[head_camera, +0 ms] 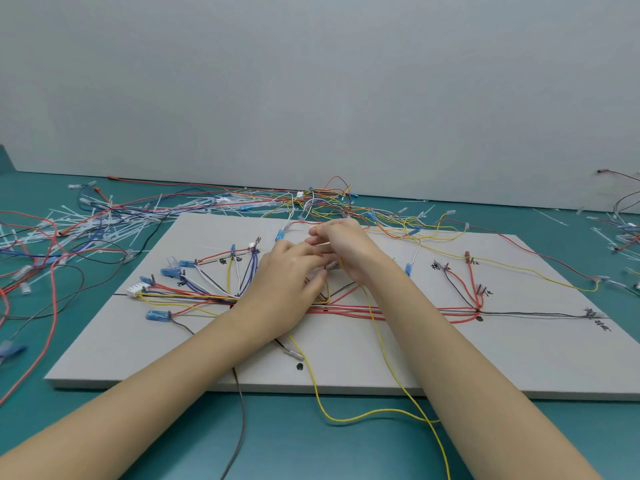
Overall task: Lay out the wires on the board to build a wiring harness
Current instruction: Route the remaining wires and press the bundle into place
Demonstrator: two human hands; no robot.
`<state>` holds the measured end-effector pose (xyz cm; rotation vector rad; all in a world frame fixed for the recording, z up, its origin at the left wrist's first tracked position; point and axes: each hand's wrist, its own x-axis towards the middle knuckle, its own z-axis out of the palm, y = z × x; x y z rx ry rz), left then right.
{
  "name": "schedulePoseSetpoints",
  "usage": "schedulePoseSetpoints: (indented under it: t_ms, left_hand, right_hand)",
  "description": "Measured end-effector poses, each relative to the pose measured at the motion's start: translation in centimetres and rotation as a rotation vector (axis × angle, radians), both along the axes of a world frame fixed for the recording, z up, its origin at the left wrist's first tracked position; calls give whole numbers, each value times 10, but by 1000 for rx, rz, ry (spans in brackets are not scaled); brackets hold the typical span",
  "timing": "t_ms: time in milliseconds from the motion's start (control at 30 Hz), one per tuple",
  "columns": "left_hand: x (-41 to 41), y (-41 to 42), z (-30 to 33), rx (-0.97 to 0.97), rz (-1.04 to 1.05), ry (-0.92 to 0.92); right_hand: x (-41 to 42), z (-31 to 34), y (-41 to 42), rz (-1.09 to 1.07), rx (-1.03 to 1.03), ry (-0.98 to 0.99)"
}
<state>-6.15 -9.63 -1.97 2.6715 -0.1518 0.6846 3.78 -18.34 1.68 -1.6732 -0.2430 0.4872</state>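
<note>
My left hand (287, 271) and right hand (341, 251) are close together over the middle of the board (450, 358), pinching a yellow wire (377, 336). Its long tail hangs off the front onto the bench (173, 427). I think it could catch my arm and pull out. The loose wires (325, 199) behind might tangle in. A plain grey wall (311, 81) stands at the back.

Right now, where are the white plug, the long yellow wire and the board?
white plug (133, 291), head view, middle of its body
long yellow wire (388, 367), head view, mid-length stretch
board (485, 358), head view, bare surface
</note>
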Motion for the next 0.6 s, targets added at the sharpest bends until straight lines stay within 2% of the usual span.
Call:
schedulePoseSetpoints:
  t_ms: [67, 133, 400, 600]
  left_hand:
    - [3, 2, -3, 145, 11, 130]
    - [4, 2, -6, 199, -14, 179]
    - [8, 9, -7, 242, -23, 198]
    - [9, 13, -5, 195, -51, 221]
  right_hand:
    - [0, 0, 0, 1, -25, -2]
    - [-1, -1, 1, 2, -26, -4]
    - [-1, -1, -2, 9, 8, -24]
    - [-2, 7, -13, -12, -132, -241]
